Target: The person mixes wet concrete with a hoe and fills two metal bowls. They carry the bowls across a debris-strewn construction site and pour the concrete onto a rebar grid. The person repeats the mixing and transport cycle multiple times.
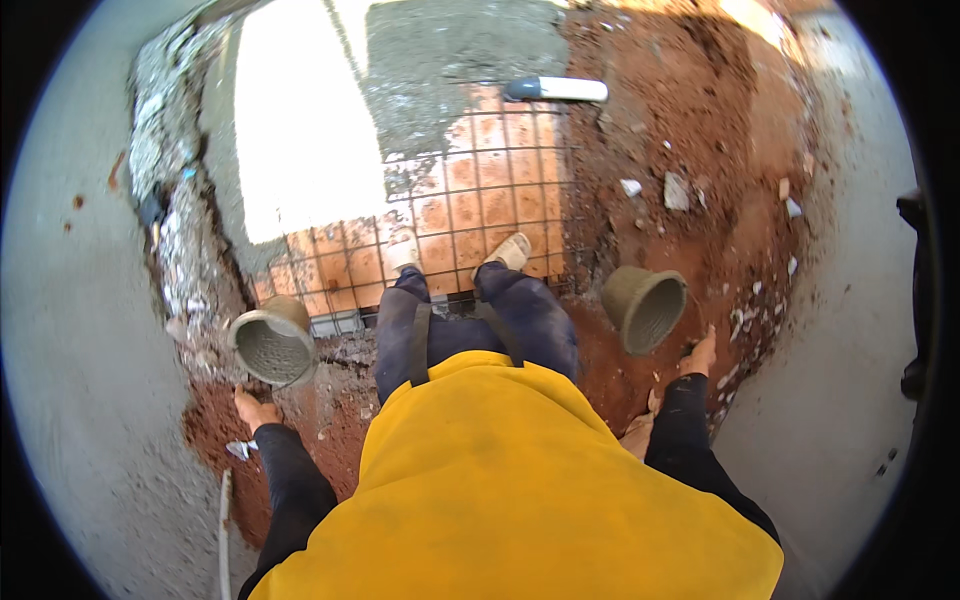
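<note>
**Two Mortar Buckets, One Beside Each Grip**

I view the site from above. My left grip (259, 410) is just below the left mortar bucket (272, 345); this bucket tilts its round mouth toward the camera, and grey residue coats its inside. My right grip (700, 355) is just beside the right mortar bucket (643, 310), which is also tilted, mouth toward the lower right. I cannot tell whether either grip is closed on a handle or open. Both arms extend outward, one on each side of the yellow garment (510, 480).

Between the buckets, the light-coloured shoes (510, 252) stand at the steel mesh (479, 191), over orange blocks. Grey concrete (460, 45) covers its far part. A white pipe (572, 89) with a dark end lies near the red soil (690, 115).
</note>
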Demonstrator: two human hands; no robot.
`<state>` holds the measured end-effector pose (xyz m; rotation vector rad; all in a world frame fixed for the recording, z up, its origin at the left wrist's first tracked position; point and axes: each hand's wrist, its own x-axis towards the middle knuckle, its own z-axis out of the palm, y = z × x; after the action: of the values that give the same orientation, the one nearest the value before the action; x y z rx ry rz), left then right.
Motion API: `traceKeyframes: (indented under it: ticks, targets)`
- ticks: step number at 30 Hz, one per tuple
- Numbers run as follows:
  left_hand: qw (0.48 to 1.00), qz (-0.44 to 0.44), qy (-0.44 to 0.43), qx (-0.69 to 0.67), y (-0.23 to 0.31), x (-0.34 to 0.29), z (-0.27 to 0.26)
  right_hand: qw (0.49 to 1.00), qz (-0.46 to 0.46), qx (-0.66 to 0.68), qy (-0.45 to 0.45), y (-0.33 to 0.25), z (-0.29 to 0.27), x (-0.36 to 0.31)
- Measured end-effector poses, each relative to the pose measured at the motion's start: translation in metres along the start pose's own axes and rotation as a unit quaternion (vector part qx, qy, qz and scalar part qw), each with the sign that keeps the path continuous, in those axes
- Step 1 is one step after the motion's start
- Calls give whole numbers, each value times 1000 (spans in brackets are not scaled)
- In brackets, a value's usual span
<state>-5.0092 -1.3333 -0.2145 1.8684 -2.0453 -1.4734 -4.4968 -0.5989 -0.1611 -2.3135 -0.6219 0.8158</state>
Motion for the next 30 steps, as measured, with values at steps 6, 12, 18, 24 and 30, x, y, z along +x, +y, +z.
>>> traceKeyframes:
  ticks: [6,12,18,24,30]
  targets:
    - [988,106,-101,-45,22,-93,68,998,43,10,47,50,-43,76]
    - [963,128,-234,45,25,-179,177,974,123,59,183,57,-123,123]
    - [936,126,-293,148,-4,-287,302,900,266,99,332,66,-171,116]
    - [867,113,-432,221,-73,-399,433,843,225,381,305,49,-206,107]
    - [727,325,-533,286,-140,-583,531,808,183,463,314,38,-231,161]
